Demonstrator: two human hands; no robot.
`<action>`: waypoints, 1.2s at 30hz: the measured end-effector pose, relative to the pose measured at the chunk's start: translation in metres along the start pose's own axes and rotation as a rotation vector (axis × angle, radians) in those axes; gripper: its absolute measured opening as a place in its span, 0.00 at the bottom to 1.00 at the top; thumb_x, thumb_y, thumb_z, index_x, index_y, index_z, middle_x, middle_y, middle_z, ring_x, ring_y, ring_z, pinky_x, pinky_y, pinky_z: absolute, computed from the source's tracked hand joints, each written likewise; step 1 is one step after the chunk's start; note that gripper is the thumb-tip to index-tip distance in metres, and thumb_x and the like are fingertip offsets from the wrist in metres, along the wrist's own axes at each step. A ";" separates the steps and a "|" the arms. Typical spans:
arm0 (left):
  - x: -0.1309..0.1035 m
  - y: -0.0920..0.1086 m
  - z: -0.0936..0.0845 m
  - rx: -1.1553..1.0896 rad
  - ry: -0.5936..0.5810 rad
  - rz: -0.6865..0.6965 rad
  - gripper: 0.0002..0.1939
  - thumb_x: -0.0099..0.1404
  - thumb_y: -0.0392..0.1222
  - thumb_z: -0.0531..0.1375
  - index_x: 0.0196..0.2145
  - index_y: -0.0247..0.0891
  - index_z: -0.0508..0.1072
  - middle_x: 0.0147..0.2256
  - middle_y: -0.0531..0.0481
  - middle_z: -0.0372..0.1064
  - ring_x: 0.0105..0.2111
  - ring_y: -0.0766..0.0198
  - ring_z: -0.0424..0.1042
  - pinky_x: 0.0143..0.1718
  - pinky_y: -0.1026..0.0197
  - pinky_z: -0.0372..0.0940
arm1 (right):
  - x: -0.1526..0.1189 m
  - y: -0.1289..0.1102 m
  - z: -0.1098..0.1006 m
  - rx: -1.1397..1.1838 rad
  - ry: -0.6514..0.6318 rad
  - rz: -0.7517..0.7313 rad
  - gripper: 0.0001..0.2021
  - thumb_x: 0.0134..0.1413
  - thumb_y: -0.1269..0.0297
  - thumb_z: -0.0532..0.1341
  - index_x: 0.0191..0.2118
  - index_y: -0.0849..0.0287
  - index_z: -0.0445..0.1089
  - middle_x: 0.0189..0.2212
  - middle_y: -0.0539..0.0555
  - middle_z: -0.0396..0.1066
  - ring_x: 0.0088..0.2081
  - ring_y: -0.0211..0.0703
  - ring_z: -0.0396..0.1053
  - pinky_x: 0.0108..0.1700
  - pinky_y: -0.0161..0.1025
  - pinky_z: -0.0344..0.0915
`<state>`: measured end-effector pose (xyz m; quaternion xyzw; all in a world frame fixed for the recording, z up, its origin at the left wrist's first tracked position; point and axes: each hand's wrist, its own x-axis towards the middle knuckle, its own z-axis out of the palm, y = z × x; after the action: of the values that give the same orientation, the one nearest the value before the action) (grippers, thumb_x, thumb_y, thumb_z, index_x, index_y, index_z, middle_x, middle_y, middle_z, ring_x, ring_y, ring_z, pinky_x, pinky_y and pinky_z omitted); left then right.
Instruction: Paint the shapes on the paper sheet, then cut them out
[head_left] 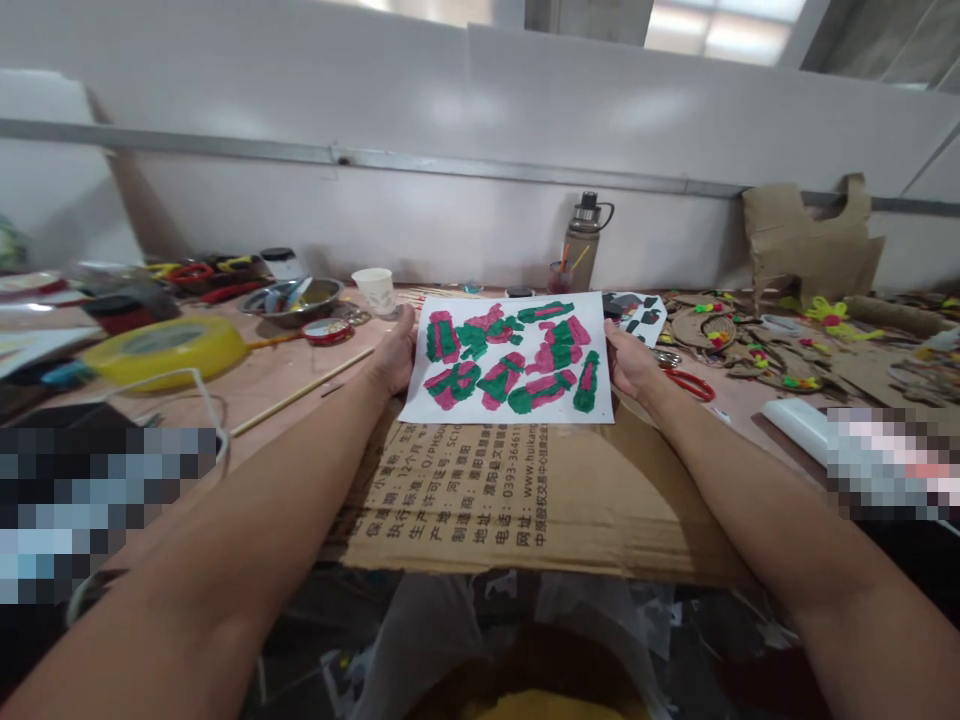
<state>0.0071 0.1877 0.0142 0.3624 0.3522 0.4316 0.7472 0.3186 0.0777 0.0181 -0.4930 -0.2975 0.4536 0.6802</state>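
A white sheet of paper (pixel 513 362) painted with green and pink patches is held out over a flat brown cardboard piece (pixel 540 500) printed with black text. My left hand (pixel 396 355) grips the sheet's left edge and my right hand (pixel 631 362) grips its right edge. Both arms stretch forward over the table.
Left of the sheet lie a thin wooden stick (pixel 300 392), a yellow tape roll (pixel 169 350), a metal bowl (pixel 294 298), a red-rimmed lid (pixel 328 331) and a paper cup (pixel 375 289). A steel bottle (pixel 585 240) stands at the wall. Red scissors (pixel 686 383) and cardboard craft scraps (pixel 750 340) lie right.
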 end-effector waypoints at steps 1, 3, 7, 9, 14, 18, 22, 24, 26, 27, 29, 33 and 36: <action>0.001 0.000 0.000 -0.003 0.001 -0.013 0.42 0.84 0.64 0.39 0.67 0.29 0.75 0.37 0.38 0.85 0.40 0.43 0.86 0.47 0.45 0.81 | 0.001 0.001 -0.001 -0.017 0.010 0.011 0.14 0.78 0.64 0.61 0.37 0.56 0.77 0.32 0.50 0.86 0.31 0.41 0.82 0.38 0.35 0.80; 0.004 -0.001 -0.001 -0.011 -0.001 -0.043 0.41 0.84 0.64 0.40 0.69 0.29 0.74 0.40 0.35 0.85 0.41 0.42 0.86 0.46 0.45 0.81 | 0.001 0.003 -0.002 -0.059 0.030 0.038 0.13 0.75 0.61 0.65 0.34 0.56 0.77 0.27 0.49 0.84 0.27 0.42 0.79 0.33 0.36 0.78; 0.007 -0.001 -0.002 -0.022 0.003 -0.056 0.37 0.83 0.63 0.47 0.70 0.32 0.74 0.44 0.32 0.85 0.40 0.42 0.87 0.44 0.47 0.82 | 0.003 0.002 -0.004 -0.132 0.049 0.085 0.14 0.74 0.62 0.65 0.33 0.57 0.76 0.23 0.50 0.82 0.24 0.42 0.76 0.30 0.36 0.76; 0.007 -0.002 -0.001 -0.005 0.009 -0.056 0.37 0.83 0.62 0.46 0.69 0.31 0.75 0.45 0.32 0.85 0.40 0.41 0.87 0.44 0.46 0.83 | 0.004 0.000 -0.006 -0.167 0.054 0.105 0.16 0.77 0.62 0.62 0.34 0.58 0.76 0.23 0.51 0.81 0.24 0.41 0.75 0.28 0.34 0.74; 0.007 -0.002 0.000 0.037 0.051 -0.059 0.37 0.84 0.61 0.45 0.65 0.27 0.77 0.41 0.32 0.85 0.35 0.44 0.86 0.41 0.46 0.83 | 0.010 -0.001 -0.012 -0.278 0.059 0.149 0.22 0.79 0.57 0.59 0.29 0.55 0.70 0.17 0.49 0.72 0.16 0.37 0.62 0.18 0.32 0.61; 0.002 0.000 0.003 0.073 0.069 -0.024 0.35 0.85 0.58 0.42 0.65 0.31 0.77 0.36 0.37 0.84 0.36 0.45 0.86 0.40 0.48 0.83 | 0.014 0.003 -0.017 -0.362 0.047 0.158 0.20 0.78 0.54 0.61 0.31 0.57 0.72 0.20 0.51 0.76 0.20 0.39 0.68 0.22 0.32 0.65; -0.005 0.002 0.007 0.068 0.057 -0.015 0.31 0.87 0.51 0.42 0.63 0.29 0.77 0.34 0.39 0.84 0.31 0.52 0.85 0.33 0.56 0.81 | 0.019 0.005 -0.024 -0.484 0.060 0.166 0.20 0.78 0.51 0.61 0.36 0.58 0.76 0.21 0.50 0.76 0.22 0.41 0.72 0.25 0.34 0.68; -0.008 0.003 0.009 0.058 0.054 -0.015 0.27 0.87 0.47 0.44 0.61 0.29 0.77 0.34 0.40 0.84 0.28 0.54 0.85 0.31 0.58 0.80 | 0.021 0.004 -0.027 -0.562 0.084 0.185 0.20 0.79 0.51 0.60 0.37 0.59 0.77 0.23 0.53 0.77 0.24 0.42 0.74 0.27 0.36 0.71; -0.010 0.003 0.011 0.075 0.061 -0.020 0.24 0.86 0.44 0.46 0.59 0.29 0.77 0.33 0.40 0.83 0.27 0.53 0.84 0.29 0.58 0.80 | 0.023 0.002 -0.030 -0.626 0.101 0.219 0.16 0.78 0.52 0.62 0.45 0.61 0.79 0.37 0.58 0.82 0.34 0.46 0.80 0.37 0.41 0.78; -0.011 0.004 0.012 0.085 0.064 -0.028 0.22 0.85 0.43 0.47 0.58 0.30 0.77 0.33 0.39 0.83 0.28 0.53 0.85 0.28 0.58 0.80 | 0.024 0.002 -0.031 -0.649 0.105 0.240 0.15 0.77 0.53 0.64 0.52 0.60 0.79 0.46 0.60 0.82 0.42 0.48 0.81 0.45 0.45 0.81; -0.013 0.004 0.012 0.096 0.075 -0.043 0.20 0.84 0.43 0.49 0.57 0.30 0.77 0.33 0.38 0.83 0.28 0.50 0.85 0.28 0.56 0.80 | 0.024 0.001 -0.031 -0.679 0.104 0.277 0.19 0.74 0.55 0.68 0.62 0.58 0.75 0.60 0.60 0.77 0.54 0.53 0.79 0.55 0.54 0.80; -0.013 0.003 0.011 0.099 0.059 -0.048 0.20 0.82 0.46 0.52 0.57 0.35 0.78 0.35 0.38 0.84 0.32 0.44 0.86 0.31 0.51 0.83 | 0.026 0.004 -0.030 -0.710 0.109 0.332 0.20 0.74 0.55 0.68 0.64 0.57 0.74 0.62 0.61 0.75 0.57 0.54 0.78 0.58 0.57 0.80; -0.012 0.002 0.010 0.123 0.047 -0.024 0.20 0.82 0.45 0.50 0.57 0.38 0.79 0.36 0.39 0.85 0.33 0.43 0.86 0.32 0.50 0.83 | 0.029 0.005 -0.028 -0.717 0.112 0.352 0.21 0.74 0.55 0.68 0.64 0.58 0.73 0.62 0.61 0.75 0.57 0.55 0.78 0.57 0.57 0.80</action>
<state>0.0100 0.1750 0.0228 0.3932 0.4000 0.4083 0.7202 0.3528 0.0929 0.0024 -0.7664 -0.3104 0.4033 0.3920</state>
